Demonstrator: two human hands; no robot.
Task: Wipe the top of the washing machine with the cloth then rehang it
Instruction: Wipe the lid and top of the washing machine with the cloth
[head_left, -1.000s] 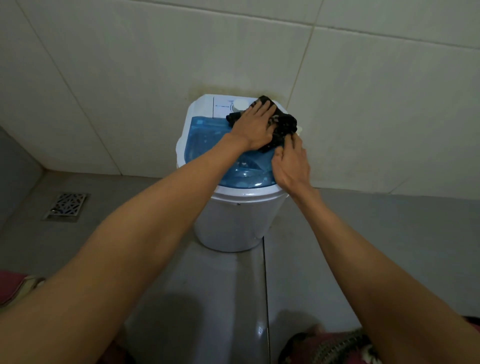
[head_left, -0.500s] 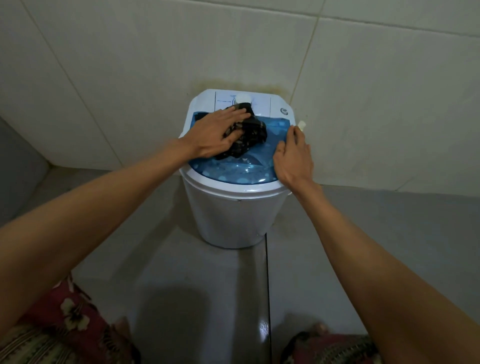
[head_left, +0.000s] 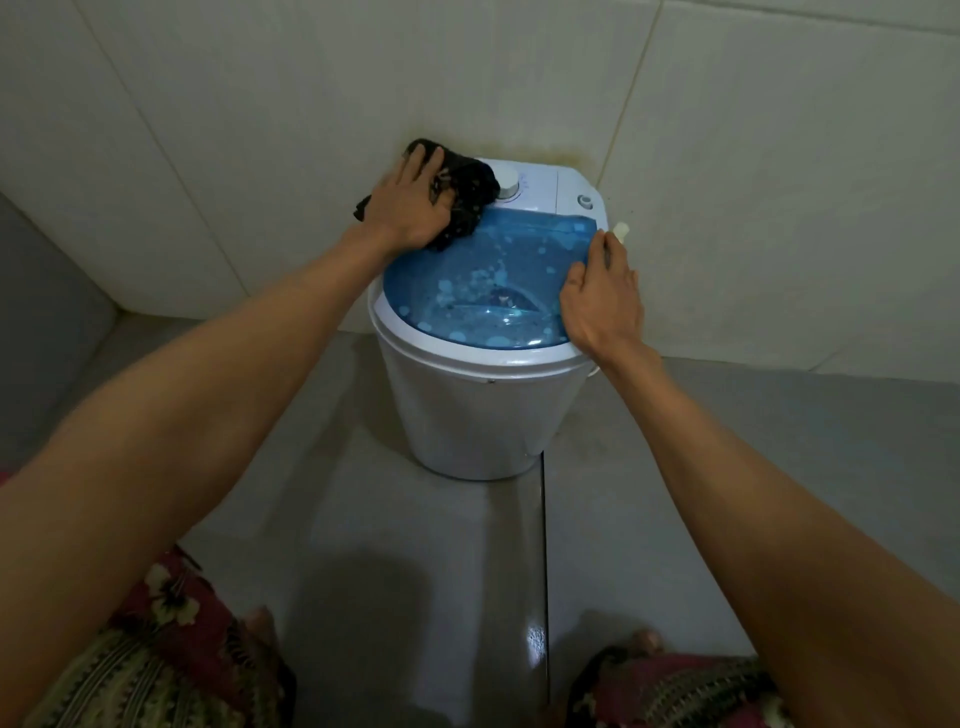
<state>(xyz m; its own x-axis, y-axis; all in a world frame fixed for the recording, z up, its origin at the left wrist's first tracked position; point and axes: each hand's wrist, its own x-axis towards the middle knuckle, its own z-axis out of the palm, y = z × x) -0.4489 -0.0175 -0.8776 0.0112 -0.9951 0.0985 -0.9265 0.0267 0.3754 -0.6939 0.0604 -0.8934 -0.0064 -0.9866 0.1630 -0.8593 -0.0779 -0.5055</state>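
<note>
A small white washing machine stands on the floor against the tiled wall. Its top has a clear blue lid with pale spots and a white control strip with a round knob at the back. A dark crumpled cloth lies on the back left corner of the top, partly hanging past the edge. My left hand presses flat on the cloth, fingers spread. My right hand rests flat on the lid's right rim and holds nothing.
Grey floor tiles surround the machine, with a dark joint line running toward me. Pale wall tiles rise just behind it. A small white fitting sticks out at the machine's right. My patterned clothing and toes show at the bottom.
My left hand has slid the cloth from the back right, across the lid, to the back left corner. My right hand has stayed on the right rim.
</note>
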